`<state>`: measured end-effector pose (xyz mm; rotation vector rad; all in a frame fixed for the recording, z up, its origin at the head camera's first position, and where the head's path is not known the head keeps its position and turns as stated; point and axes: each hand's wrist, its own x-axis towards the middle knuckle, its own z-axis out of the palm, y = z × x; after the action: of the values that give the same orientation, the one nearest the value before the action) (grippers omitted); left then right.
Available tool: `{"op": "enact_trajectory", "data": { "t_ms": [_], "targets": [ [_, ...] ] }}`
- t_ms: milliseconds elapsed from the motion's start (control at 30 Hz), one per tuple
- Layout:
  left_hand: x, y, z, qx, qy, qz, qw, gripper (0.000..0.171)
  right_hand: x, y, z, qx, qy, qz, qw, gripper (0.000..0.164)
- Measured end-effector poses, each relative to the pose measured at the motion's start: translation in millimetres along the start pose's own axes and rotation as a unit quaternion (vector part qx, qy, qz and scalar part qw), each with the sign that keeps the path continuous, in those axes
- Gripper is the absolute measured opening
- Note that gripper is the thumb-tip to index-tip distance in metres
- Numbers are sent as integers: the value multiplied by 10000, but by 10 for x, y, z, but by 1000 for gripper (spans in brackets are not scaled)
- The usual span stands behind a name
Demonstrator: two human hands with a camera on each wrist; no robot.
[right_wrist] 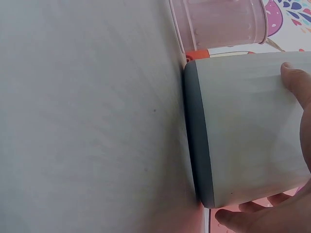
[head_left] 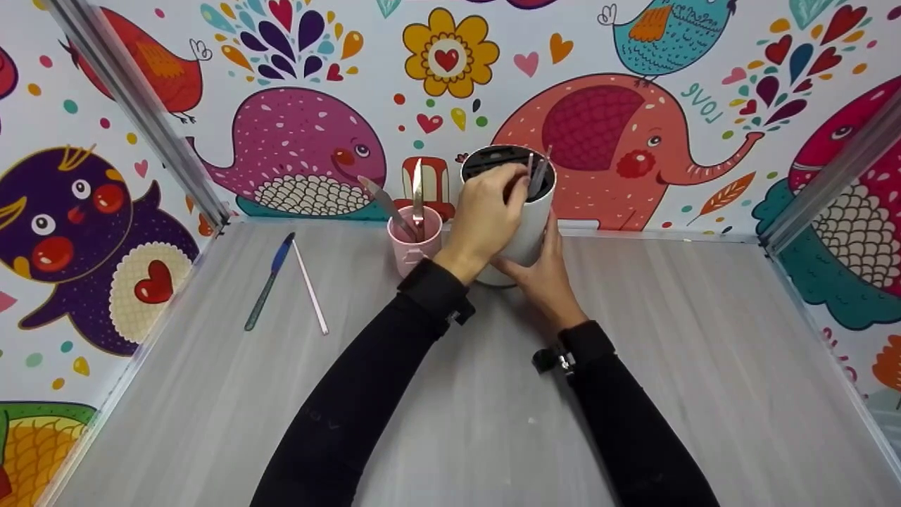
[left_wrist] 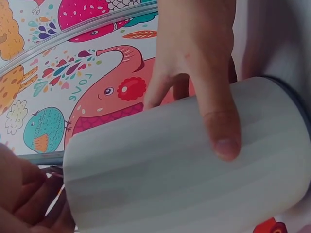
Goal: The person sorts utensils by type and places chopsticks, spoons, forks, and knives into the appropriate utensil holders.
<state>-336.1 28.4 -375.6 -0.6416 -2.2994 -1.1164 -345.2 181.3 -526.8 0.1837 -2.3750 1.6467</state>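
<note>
A white round holder (head_left: 524,236) with a dark slotted inside stands near the back wall. My left hand (head_left: 486,215) is over its rim, finger and thumb pinching a thin light stick (head_left: 530,163) at the opening; their tips are partly hidden. A flat translucent grey strip (head_left: 540,176) stands up beside that stick. My right hand (head_left: 545,282) grips the holder low on its side, the thumb (left_wrist: 226,141) pressed along the white wall. Its dark base (right_wrist: 197,136) shows in the right wrist view.
Just left of the holder, a pink cup (head_left: 405,257) holds two metal blades (head_left: 418,197) pointing up. Farther left on the grey table (head_left: 486,422) lie a slim blue-and-green tool (head_left: 269,282) and a pale pink stick (head_left: 310,285). Printed walls close the back and sides.
</note>
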Motion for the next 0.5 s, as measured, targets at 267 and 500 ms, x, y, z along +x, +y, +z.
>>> {"op": "enact_trajectory", "data": {
  "t_ms": [267, 500],
  "targets": [
    [-24, -2, -18, 104, 98, -69, 9999, 31, -8, -6, 3, 18, 8, 40, 10000, 142],
    [-143, 25, -103, 371, 490, -240, 9978, 37, -25, -28, 8, 76, 49, 112, 9999, 145]
  ]
}}
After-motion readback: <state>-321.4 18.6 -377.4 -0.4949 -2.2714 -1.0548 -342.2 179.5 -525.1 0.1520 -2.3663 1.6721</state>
